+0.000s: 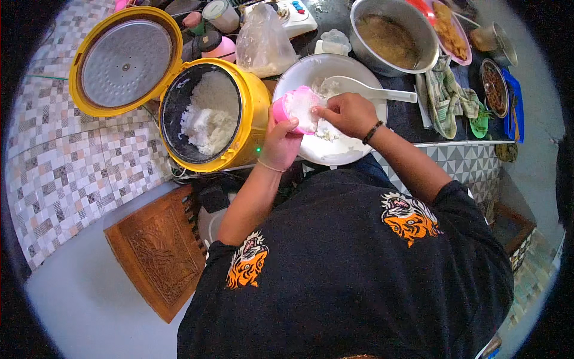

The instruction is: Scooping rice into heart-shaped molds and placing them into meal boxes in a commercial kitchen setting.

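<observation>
My left hand (284, 139) holds a small pink plastic mould (281, 107), tilted, over a wide white basin (347, 150). White rice (301, 107) fills the mould. My right hand (352, 114) reaches over the basin, its fingers bent and its thumb or a fingertip at the rice in the mould; whether it pinches anything is hidden. Some rice lies in the basin beneath my hands. A white rice paddle (390, 94) rests in the basin, its handle across the right rim. To the left stands a yellow rice cooker (258, 107) with its lid (128, 65) raised and cooked rice (210, 125) inside.
Behind the basin are a plastic bag (264, 42) and a white plastic container (334, 42). A large metal pot (385, 42) with brown contents stands at the back right, near a pink plate of food (450, 33). A checked cloth (448, 96) and a bowl of food (494, 87) lie farther right.
</observation>
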Demonstrator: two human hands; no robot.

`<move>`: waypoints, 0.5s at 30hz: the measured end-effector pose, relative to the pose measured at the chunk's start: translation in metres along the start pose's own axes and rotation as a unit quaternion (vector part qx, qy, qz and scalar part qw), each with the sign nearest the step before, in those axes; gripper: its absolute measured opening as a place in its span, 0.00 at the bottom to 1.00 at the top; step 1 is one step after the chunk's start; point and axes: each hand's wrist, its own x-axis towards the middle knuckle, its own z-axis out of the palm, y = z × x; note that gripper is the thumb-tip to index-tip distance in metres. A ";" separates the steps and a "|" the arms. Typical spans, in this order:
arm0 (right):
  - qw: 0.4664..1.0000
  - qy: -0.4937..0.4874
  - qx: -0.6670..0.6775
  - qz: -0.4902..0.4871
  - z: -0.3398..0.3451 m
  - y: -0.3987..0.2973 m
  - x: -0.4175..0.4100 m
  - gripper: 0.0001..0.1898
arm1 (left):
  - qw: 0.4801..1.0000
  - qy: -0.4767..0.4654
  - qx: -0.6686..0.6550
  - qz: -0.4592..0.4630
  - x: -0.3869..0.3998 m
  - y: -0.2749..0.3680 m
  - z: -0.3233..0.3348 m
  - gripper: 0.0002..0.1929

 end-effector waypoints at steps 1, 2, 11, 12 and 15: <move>1.000 0.001 0.002 0.001 -0.002 0.007 0.006 0.27 | 1.000 0.004 0.000 -0.012 0.000 0.001 0.000 0.37; 0.998 -0.045 0.039 -0.012 -0.006 0.016 0.012 0.27 | 1.000 0.003 0.002 -0.013 0.000 0.001 0.001 0.37; 0.983 0.145 -0.082 -0.082 -0.019 0.006 0.004 0.23 | 0.987 0.003 -0.138 -0.077 -0.009 0.008 0.000 0.37; 0.992 0.085 -0.093 -0.030 -0.025 0.011 0.010 0.25 | 0.991 -0.018 -0.117 -0.069 -0.009 0.012 0.002 0.36; 0.983 -0.068 0.170 -0.025 -0.022 0.033 0.027 0.27 | 0.997 -0.021 -0.057 -0.054 -0.009 0.012 -0.001 0.36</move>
